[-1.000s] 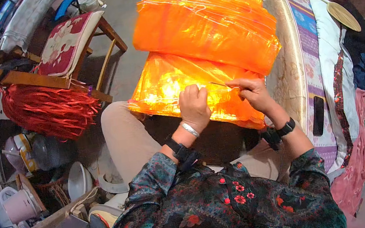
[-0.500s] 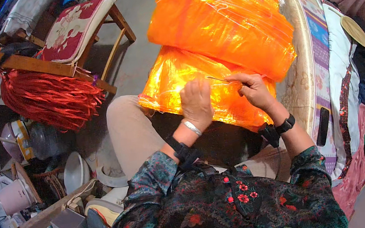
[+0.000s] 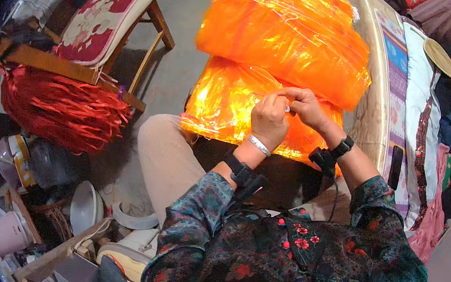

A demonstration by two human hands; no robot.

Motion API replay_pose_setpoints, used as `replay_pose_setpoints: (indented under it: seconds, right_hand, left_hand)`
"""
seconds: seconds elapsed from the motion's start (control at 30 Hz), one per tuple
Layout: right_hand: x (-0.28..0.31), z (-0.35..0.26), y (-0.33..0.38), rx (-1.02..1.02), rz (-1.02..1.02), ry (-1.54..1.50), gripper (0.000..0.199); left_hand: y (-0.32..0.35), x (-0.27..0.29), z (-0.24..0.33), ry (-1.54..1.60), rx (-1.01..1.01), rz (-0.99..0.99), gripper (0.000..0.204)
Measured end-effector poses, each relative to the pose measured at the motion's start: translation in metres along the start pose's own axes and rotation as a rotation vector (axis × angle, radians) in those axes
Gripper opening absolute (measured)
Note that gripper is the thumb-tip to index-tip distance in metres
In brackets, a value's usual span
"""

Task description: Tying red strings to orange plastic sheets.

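Both our left hand [image 3: 270,119] and right hand [image 3: 306,108] meet over the orange sheeting [image 3: 281,45], curled; whether they clamp anything, we cannot tell.

Left hand [image 3: 269,120] and right hand [image 3: 308,108] close together at 2 o'clock, over glossy orange sheeting [image 3: 282,53] reaching 1. Cushioned chair [image 3: 106,27] at 11, red strands [image 3: 63,107] at 10. White bowl [image 3: 85,208] past 8.
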State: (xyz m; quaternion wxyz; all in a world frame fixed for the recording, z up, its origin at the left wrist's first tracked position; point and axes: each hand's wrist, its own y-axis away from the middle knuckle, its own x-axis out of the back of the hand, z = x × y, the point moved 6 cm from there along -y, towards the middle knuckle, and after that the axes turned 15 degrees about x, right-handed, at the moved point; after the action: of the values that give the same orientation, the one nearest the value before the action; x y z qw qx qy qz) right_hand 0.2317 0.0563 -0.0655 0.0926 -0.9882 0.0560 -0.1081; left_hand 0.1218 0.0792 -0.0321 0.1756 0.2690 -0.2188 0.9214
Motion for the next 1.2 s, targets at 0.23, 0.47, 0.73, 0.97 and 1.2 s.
replay_pose_setpoints:
  seconds: [0.23, 0.47, 0.73, 0.97, 1.2]
  right_hand:
    - [0.008, -0.005, 0.002, -0.094, 0.164, -0.160, 0.018]
    - [-0.002, -0.007, -0.003, 0.017, -0.024, 0.065, 0.011]
    - [-0.001, 0.006, 0.004, -0.110, -0.037, 0.089, 0.012]
    - [-0.010, -0.016, -0.001, -0.175, -0.097, 0.145, 0.043]
    - [0.006, 0.000, -0.012, -0.059, -0.065, 0.024, 0.037]
  left_hand:
    - [0.017, 0.060, -0.054, -0.230, 0.184, 0.203, 0.023]
    - [0.019, 0.043, -0.091, 0.552, 0.595, 0.079, 0.014]
    - [0.020, 0.010, -0.077, 1.187, 0.842, -0.269, 0.016]
    - [0.010, 0.025, -0.056, 0.347, 0.346, 0.004, 0.011]
    - [0.009, 0.019, 0.000, 0.130, 0.024, 0.130, 0.013]
